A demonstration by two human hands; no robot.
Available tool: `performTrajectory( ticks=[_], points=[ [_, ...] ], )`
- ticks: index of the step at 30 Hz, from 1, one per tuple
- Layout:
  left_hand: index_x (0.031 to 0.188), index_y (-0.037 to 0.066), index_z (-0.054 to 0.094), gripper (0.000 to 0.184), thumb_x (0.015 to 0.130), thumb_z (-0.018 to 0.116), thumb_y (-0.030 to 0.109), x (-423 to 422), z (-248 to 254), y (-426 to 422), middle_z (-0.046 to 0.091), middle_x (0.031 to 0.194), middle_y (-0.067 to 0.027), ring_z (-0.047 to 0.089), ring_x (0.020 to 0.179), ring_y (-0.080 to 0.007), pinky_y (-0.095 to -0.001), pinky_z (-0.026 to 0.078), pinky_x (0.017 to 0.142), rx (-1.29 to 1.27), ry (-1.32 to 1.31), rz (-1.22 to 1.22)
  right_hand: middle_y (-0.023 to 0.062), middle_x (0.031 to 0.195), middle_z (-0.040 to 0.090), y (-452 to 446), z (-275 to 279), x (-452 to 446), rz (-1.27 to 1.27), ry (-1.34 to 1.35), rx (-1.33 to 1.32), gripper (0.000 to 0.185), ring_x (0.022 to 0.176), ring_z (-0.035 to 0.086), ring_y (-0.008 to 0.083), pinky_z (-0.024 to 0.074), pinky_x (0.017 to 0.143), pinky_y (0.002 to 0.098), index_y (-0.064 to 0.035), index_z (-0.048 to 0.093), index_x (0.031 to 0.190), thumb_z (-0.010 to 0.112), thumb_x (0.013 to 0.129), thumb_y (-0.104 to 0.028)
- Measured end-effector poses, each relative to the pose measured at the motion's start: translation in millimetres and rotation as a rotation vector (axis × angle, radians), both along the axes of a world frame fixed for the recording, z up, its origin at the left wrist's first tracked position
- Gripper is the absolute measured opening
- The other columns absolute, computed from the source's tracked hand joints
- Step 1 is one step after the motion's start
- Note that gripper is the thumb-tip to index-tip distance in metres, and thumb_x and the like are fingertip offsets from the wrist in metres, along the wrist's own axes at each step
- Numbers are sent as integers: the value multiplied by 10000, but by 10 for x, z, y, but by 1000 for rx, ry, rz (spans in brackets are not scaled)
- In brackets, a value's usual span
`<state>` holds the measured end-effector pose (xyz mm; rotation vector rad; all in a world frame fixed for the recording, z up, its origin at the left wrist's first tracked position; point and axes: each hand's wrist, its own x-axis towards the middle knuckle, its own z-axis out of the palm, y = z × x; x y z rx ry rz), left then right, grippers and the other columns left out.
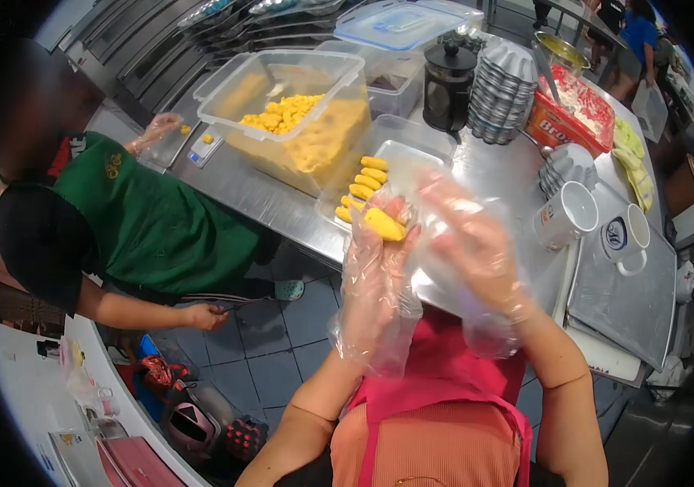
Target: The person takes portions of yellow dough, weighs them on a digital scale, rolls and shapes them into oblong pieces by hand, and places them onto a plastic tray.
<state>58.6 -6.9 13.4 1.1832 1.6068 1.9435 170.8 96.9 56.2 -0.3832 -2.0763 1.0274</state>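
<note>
Roll (384, 226) in left hand (379, 264) slants down rightward.

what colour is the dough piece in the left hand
The dough piece in the left hand is yellow, clearest in the head view.

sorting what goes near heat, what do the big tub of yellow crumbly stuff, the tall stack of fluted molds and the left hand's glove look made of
Tub: probably smooth, clear plastic; the yellow contents show through.
Fluted molds: apparently thin, shiny metal, given the silvery highlights; which metal is unclear.
Left hand's glove: likely thin, glossy plastic film, loose, wrinkled and see-through.
</note>
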Motion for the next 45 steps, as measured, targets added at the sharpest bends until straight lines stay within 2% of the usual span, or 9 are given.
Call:
performTrajectory(
  ticks=[2,11,20,28,30,32,36,40,45],
  points=[
    [1197,18,435,400,910,506,289,-25,29,157,520,1136,-121,513,1056,-218,-345,381,953,302,-991,-243,153,1259,509,57,59,132,-57,53,-97,392,1210,436,271,288,1022,338,-18,529,1209,570,841,-144],
    [1181,50,433,382,931,453,338,-81,11,136,509,978,-48,515,929,-140,-310,428,886,133,-866,-420,150,1258,512,105,46,249,-112,-10,87,402,1218,428,275,277,1031,358,-12,520,1220,533,859,-188],
    [1087,67,465,306,957,400,337,-124,-262,140,513,923,2,482,825,-79,-254,404,674,246,-1284,-444,137,1259,514,80,22,250,-161,-41,63,377,1208,443,264,278,1031,347,2,512,1220,483,870,-135],
    [1319,37,353,419,946,425,215,-46,-413,189,467,1255,-101,499,1089,-189,-326,402,935,116,-776,-351,187,1293,459,-186,-249,30,-35,-162,4,411,1214,423,326,281,1030,379,4,457,1265,461,896,-177],
    [1358,14,279,483,949,413,233,49,-440,155,380,1348,-120,416,1208,-208,-370,332,1029,177,-991,-420,204,1332,402,-317,-322,-93,-19,-193,75,463,1244,377,339,271,1037,392,14,409,1294,437,911,-244],
    [1369,12,255,499,961,364,279,82,-354,2,346,1373,-121,373,1244,-214,-376,303,1048,196,-564,-350,222,1372,336,-498,-369,-133,-10,-304,211,546,1280,325,339,261,1043,402,43,352,1317,398,929,-339],
    [1392,-10,161,678,940,251,487,-27,-164,81,270,1423,-119,283,1304,-212,-339,213,1076,266,-888,-584,251,1418,215,-380,-331,-117,290,-485,299,715,1327,178,395,169,1079,435,46,228,1365,377,894,-471],
    [1402,5,158,709,930,176,535,-20,-44,139,253,1436,-107,237,1326,-208,-311,141,1098,382,-1316,-869,315,1348,279,20,-397,-117,73,-435,472,736,1276,255,445,190,1062,493,102,293,1305,461,847,-449],
    [1406,35,182,682,933,193,525,37,35,216,225,1451,-113,239,1324,-222,-332,126,1105,341,-1349,-563,299,1311,343,-473,-266,-88,389,-544,551,739,1276,260,446,176,1079,475,93,300,1304,561,756,-328]
  ],
)
